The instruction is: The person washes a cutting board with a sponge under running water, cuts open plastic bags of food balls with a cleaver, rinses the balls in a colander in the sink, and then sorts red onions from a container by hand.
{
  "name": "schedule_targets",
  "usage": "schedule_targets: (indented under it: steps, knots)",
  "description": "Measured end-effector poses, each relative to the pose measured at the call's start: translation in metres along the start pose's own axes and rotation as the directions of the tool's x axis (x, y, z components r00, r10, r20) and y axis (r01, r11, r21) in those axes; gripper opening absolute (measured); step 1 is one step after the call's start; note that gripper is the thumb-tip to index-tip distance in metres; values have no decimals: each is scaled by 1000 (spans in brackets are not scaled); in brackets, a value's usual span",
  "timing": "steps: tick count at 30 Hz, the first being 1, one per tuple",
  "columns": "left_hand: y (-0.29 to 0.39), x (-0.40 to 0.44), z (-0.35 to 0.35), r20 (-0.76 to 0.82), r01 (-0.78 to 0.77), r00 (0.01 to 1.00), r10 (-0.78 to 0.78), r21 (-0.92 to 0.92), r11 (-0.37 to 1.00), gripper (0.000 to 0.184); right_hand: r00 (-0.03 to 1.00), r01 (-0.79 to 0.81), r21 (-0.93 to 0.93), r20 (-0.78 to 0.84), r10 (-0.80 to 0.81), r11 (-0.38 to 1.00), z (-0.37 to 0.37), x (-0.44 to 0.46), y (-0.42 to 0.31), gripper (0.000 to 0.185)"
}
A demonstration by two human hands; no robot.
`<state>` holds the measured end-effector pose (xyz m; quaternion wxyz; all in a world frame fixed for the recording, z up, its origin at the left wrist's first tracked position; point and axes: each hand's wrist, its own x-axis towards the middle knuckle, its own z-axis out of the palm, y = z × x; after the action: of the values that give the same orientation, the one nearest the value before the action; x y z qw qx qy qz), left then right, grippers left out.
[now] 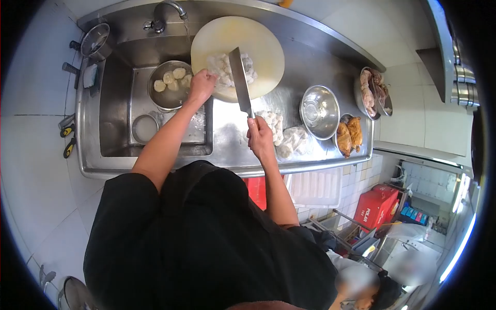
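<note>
My right hand (261,138) is wrapped round the handle of a cleaver (239,77), its broad blade pointing away from me over a round cutting board (258,41). Beneath and beside the blade lies a heap of whitish pieces (223,72), seemingly in clear plastic. At the board's left edge my left hand (203,86) has its fingers closed next to this heap; what they pinch is hidden. Left of that hand, a metal bowl (153,98) in the sink holds several pale round pieces (169,78) in liquid.
Water runs from a tap (170,11) behind the sink (116,124). Right of the board are bagged white pieces (293,142), a steel bowl (319,111), browned poultry (350,135) and a bowl of raw meat (373,88). Another person (356,284) is at the lower right.
</note>
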<state>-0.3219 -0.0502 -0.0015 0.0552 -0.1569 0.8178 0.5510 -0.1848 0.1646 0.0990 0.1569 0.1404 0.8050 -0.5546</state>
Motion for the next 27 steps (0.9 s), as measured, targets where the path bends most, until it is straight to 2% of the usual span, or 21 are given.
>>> schedule_targets:
  steps: [2, 5, 8, 9, 12, 15, 18, 21, 24, 27]
  knots:
    - [5, -2, -8, 64, 76, 995, -74, -22, 997, 29, 1000, 25, -40, 2, -25, 999, 3, -3, -4, 37]
    - [7, -5, -14, 120, 93, 989, -85, -67, 993, 29, 998, -42, -74, 53, 46, 996, 10, -7, -5, 37]
    - [7, -7, -14, 53, -4, 999, -4, 143, 990, 31, 999, 45, -194, -1, -46, 980, 23, 0, 15, 37]
    - [11, -9, -17, 56, -17, 998, 8, 174, 985, 31, 993, 109, -256, -16, -116, 961, 24, -2, 12, 38]
    - [17, -16, -23, 69, -35, 997, 20, 223, 974, 33, 986, 128, -355, -57, -158, 926, 29, -7, 9, 38]
    - [18, -19, -27, 93, -18, 996, 1, 187, 982, 33, 982, 138, -348, -76, -174, 927, 30, -6, 12, 37]
    - [20, -25, -30, 107, -34, 994, 16, 169, 985, 33, 995, 78, -300, -41, -95, 951, 27, -1, 13, 37]
    - [15, -24, -32, 109, -44, 994, 26, 162, 986, 32, 994, 105, -261, -14, -113, 960, 25, 2, 17, 37]
    - [16, -26, -34, 127, -46, 992, 23, 181, 982, 32, 991, 123, -339, -3, -132, 933, 29, 4, 19, 37]
    - [19, -28, -34, 128, -79, 990, 55, 194, 978, 31, 974, 186, -443, -34, -224, 877, 39, 2, 12, 36]
